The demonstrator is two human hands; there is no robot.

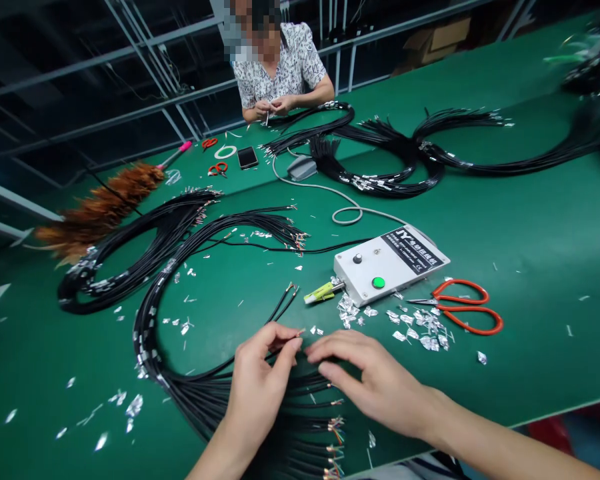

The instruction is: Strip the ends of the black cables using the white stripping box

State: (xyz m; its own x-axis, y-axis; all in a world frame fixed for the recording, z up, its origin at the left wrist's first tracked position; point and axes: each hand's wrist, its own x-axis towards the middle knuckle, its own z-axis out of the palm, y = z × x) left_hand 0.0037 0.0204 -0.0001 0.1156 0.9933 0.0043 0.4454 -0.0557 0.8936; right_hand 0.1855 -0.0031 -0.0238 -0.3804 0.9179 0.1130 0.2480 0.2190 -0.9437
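Note:
My left hand [263, 373] pinches a black cable near its stripped end [301, 333], where thin wires poke past the fingertips. Just right of it, my right hand [380, 380] has thumb and fingers slightly apart, with nothing visible between them. Under both hands runs a bundle of black cables [195, 393]; many of its ends fan out with bare coloured wires [336, 430]. Two loose cable ends [287, 297] lie beyond my left hand. Ahead sits a white control box [367, 267] with a green button, a knob and a yellow-green clip [323, 293] on its shaft.
Red-handled scissors [467, 307] and foil scraps [425, 327] lie right of the box. More cable bundles [107, 283] rest left and at the back [395, 187], near a grey foot pedal [303, 168]. A feather duster [110, 203] lies left. Across the green table [520, 233] sits a person [283, 73].

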